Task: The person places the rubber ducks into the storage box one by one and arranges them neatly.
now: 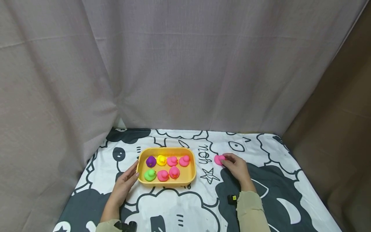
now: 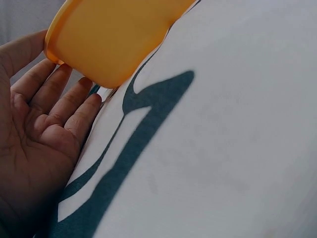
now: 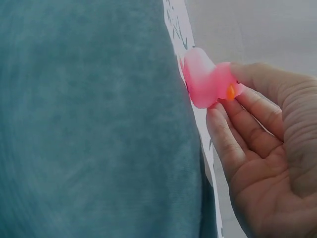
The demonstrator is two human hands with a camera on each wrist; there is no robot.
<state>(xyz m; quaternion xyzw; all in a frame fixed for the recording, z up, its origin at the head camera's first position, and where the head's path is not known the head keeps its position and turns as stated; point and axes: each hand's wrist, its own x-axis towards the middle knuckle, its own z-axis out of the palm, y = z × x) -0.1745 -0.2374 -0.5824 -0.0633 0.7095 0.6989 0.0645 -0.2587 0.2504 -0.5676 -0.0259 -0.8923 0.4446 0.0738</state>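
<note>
A yellow tray (image 1: 166, 184) sits on the patterned cloth. In it are a purple duck (image 1: 151, 161), a yellow duck (image 1: 161, 160), a green duck (image 1: 150, 175) and several pink ducks (image 1: 174, 172). My left hand (image 1: 121, 188) touches the tray's left end, its fingers mostly straight; the left wrist view shows fingertips against the outside of the tray (image 2: 109, 44). To the right of the tray, my right hand (image 1: 239, 169) pinches another pink rubber duck (image 1: 218, 159) by its head. An orange beak shows on this duck (image 3: 200, 79) in the right wrist view.
A white cloth (image 1: 185, 206) with black cartoon drawings covers the table. Grey curtains (image 1: 185, 71) hang behind it and on the left, and a brown drape (image 1: 342, 145) hangs on the right. A small black device (image 1: 232, 199) lies by my right wrist.
</note>
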